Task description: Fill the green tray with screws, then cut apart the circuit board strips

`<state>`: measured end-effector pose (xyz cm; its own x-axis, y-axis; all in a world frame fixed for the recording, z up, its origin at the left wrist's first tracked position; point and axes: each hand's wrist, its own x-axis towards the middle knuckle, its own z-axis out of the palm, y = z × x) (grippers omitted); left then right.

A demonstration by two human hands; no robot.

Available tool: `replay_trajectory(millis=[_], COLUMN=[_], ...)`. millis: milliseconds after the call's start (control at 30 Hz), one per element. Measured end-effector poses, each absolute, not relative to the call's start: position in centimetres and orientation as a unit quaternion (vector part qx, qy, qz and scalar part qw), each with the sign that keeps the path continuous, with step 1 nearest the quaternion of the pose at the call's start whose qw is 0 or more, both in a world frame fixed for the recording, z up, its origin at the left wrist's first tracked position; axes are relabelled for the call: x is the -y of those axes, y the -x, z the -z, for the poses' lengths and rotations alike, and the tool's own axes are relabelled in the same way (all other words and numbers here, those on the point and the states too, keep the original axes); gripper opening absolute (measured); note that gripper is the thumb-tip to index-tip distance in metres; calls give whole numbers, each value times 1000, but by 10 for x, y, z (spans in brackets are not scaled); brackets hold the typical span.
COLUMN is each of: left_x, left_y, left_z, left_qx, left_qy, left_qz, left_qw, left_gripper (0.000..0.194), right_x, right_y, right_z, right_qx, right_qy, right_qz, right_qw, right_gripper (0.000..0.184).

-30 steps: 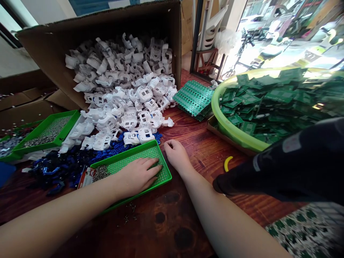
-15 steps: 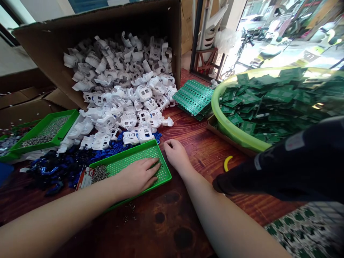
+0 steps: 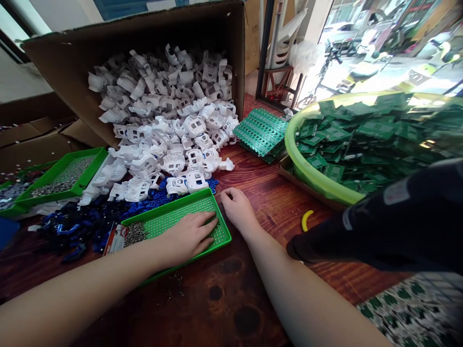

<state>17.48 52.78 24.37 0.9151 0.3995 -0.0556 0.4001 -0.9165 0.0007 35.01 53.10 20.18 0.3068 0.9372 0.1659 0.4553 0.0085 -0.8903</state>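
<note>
My left hand lies over the green tray, its fingers stretched out and slightly apart on the perforated plate inside. A heap of small screws fills the tray's left end, by my left wrist. Just off the tray's right end, my right hand rests on the wooden table with its fingers curled together. Whatever those fingers may hold is hidden. White plastic shells and small blue parts lie right behind the tray.
A tipped cardboard box spills white shells. A stack of green circuit panels and a yellow-green basin of circuit boards stand at right. A dark sleeve reaches in beside a yellow curved piece. Another green tray sits left.
Almost nothing differs. The whole view has shifted very slightly, and both hands keep their places at the tray.
</note>
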Motion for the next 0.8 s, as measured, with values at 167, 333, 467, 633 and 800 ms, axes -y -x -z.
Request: replay_trajectory(millis=[167, 333, 467, 633, 800], left_x=[-529, -527, -525, -525, -527], left_y=[-171, -176, -178, -171, -168], left_z=[-239, -245, -247, -246, -245], left_qx=[-208, -188, -207, -204, -162], left_qy=[-978, -981, -976, -978, -985], left_qz=[22, 40, 55, 28, 41], left_qw=[20, -20, -33, -22, -31], left_gripper=[39, 40, 45, 44, 36], right_x=[-531, -531, -531, -531, -531], right_y=[-350, -350, -350, -350, -350], right_z=[-202, -203, -203, -204, -204], right_qx=[532, 533, 530, 531, 528], right_qy=[656, 660, 660, 659, 663], right_qz=[-256, -251, -253, -258, -256], right_qw=[471, 467, 468, 467, 465], right_gripper=[14, 14, 14, 14, 14])
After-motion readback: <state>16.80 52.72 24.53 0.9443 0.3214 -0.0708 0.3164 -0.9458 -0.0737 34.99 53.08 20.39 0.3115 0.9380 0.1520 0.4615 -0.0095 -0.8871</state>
